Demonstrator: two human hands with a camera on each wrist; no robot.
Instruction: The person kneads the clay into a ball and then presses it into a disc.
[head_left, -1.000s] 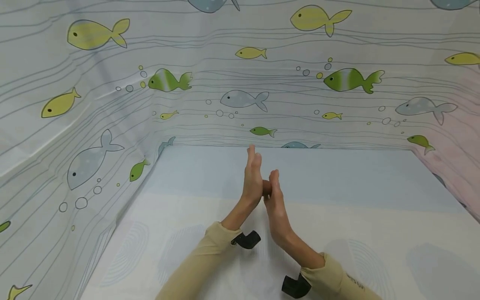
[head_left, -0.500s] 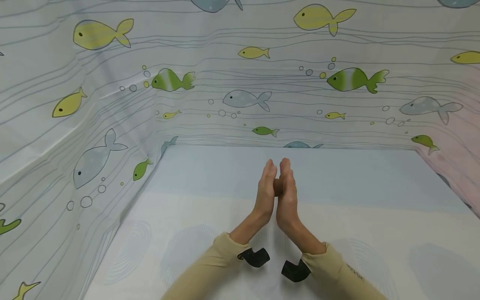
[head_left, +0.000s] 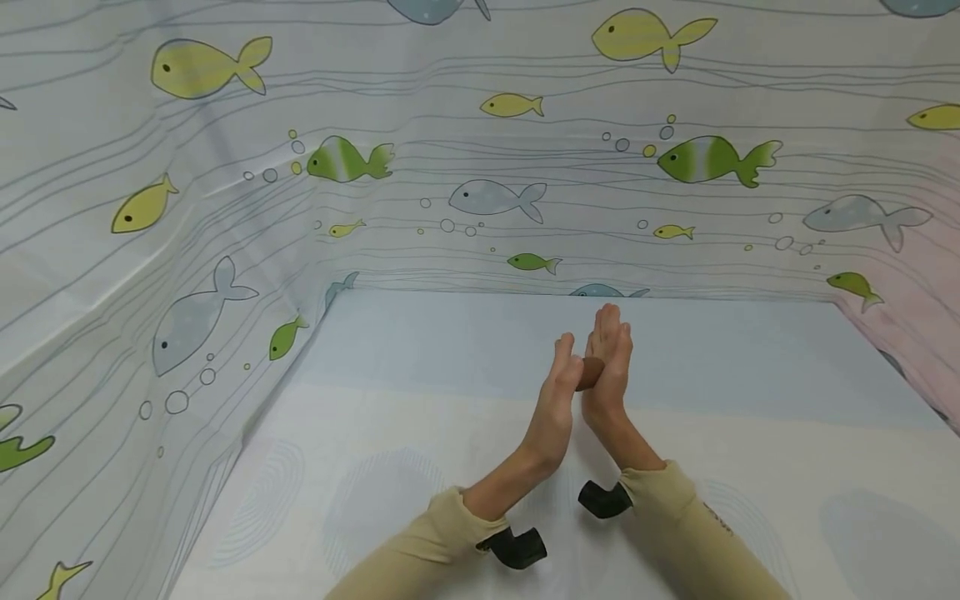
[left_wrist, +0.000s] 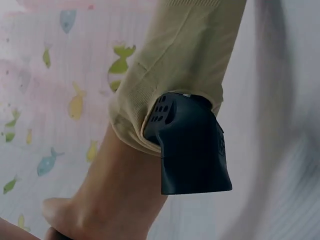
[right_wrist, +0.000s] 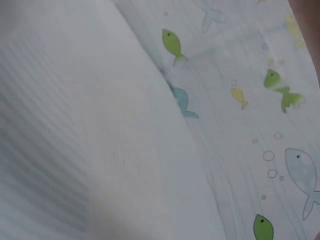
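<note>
Between the two palms sits a small brown lump (head_left: 591, 373), smooth and rounded, like modelling clay; the hands cover part of it. My left hand (head_left: 553, 412) presses it from the left with fingers straight and pointing up and away. From the other side my right hand (head_left: 609, 375) presses flat against it, its fingertips farther forward than the left ones. The left wrist view catches the right forearm's sleeve (left_wrist: 182, 55) and part of the right hand (left_wrist: 107, 215) at the bottom. No lump can be made out in the right wrist view.
A white and pale-blue patterned cloth (head_left: 420, 350) covers the table below the hands. Fish-printed curtain (head_left: 405, 108) encloses the back and sides, pink toward the right. Black camera mounts (head_left: 517, 548) jut from both sleeve cuffs.
Right hand has slid forward along the left, which has drawn back toward the body. Both hands and the brown lump have shifted right, and more of the lump shows.
</note>
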